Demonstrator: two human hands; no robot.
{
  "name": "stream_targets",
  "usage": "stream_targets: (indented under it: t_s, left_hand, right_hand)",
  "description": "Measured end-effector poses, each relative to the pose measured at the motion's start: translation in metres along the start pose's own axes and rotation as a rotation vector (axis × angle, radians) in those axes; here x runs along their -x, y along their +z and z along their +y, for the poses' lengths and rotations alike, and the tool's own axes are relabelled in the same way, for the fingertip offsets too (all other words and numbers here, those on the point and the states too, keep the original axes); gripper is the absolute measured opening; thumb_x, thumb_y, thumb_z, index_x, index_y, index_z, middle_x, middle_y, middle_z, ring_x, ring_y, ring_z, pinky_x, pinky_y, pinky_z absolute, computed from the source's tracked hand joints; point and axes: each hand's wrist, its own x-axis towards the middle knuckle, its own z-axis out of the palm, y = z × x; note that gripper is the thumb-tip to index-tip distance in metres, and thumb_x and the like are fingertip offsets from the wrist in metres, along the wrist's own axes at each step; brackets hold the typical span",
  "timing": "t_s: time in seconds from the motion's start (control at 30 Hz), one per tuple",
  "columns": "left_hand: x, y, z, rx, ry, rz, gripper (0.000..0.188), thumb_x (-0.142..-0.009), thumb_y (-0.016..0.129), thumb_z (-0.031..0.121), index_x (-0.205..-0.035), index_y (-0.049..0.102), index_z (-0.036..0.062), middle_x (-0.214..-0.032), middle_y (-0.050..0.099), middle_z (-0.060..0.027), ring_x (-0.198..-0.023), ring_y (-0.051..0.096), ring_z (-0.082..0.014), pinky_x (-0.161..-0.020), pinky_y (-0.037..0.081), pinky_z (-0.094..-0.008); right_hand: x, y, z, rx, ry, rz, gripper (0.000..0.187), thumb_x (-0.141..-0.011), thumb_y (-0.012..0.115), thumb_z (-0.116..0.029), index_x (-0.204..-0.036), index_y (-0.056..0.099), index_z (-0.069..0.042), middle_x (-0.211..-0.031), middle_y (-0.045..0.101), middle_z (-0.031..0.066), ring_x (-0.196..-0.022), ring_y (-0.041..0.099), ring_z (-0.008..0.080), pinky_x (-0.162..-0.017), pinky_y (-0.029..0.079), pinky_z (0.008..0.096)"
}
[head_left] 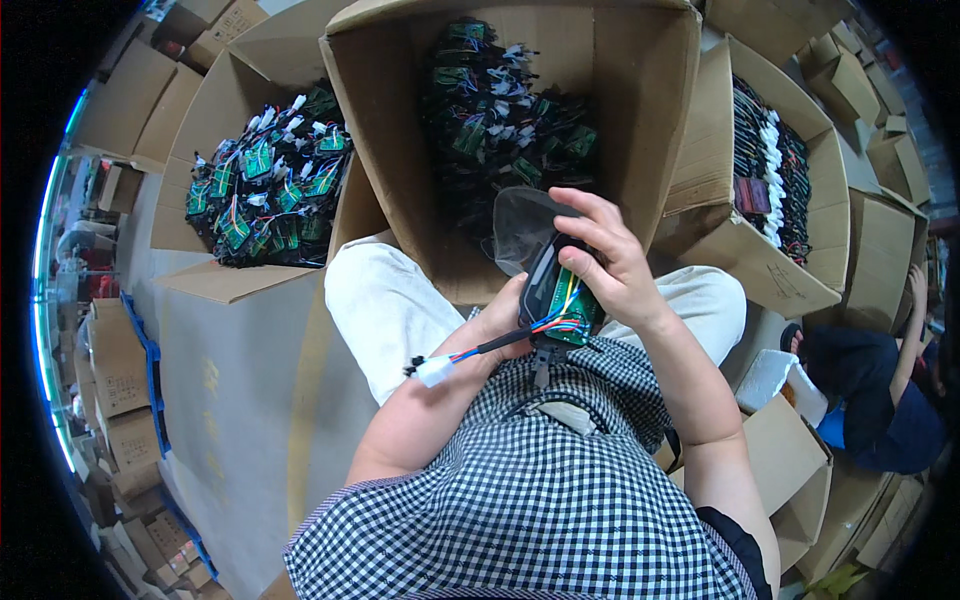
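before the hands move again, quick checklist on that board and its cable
1. Green circuit board held by both hands: ok.
2. Right hand fingers over the black housing: ok.
3. Left hand supporting underneath: ok.
4. White connector hanging free off the cable: ok.
5. Housing seated on the board: cannot tell.
6. Open box of boards in front: ok.

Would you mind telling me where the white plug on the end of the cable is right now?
In the head view, the white plug hangs left of centre, just left of the left hand, over the person's lap.
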Motion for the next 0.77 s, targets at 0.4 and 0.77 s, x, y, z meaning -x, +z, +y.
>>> stream_targets:
  t_s: [0.4, 0.77]
  left_hand:
    - [0.017, 0.013, 0.026, -0.594, 0.182, -0.039, 0.068, -0.092, 0.043, 0.055, -0.139, 0.026, 0.0092, -0.128, 0.048, -0.0164, -0.116, 0.053, -0.0279, -0.095, 0.048, -0.0421]
    - [0.003, 0.008, -0.033, -0.490, 0.354, 0.171, 0.061, -0.087, 0.066, 0.015, -0.137, 0.029, 0.0154, -0.125, 0.049, -0.0091, -0.108, 0.056, -0.0238, -0.081, 0.056, -0.0402]
  right_hand:
    - [0.010, 0.004, 0.018, -0.163, 0.248, 0.360, 0.013, -0.078, 0.068, -0.001, -0.089, 0.066, 0.003, -0.093, 0.062, 0.0081, -0.088, 0.059, 0.0149, -0.077, 0.048, 0.0257]
    - [0.024, 0.007, -0.001, 0.089, 0.140, 0.526, 0.013, -0.075, 0.072, -0.007, -0.086, 0.068, -0.001, -0.089, 0.063, 0.0105, -0.086, 0.060, 0.0226, -0.076, 0.048, 0.0329]
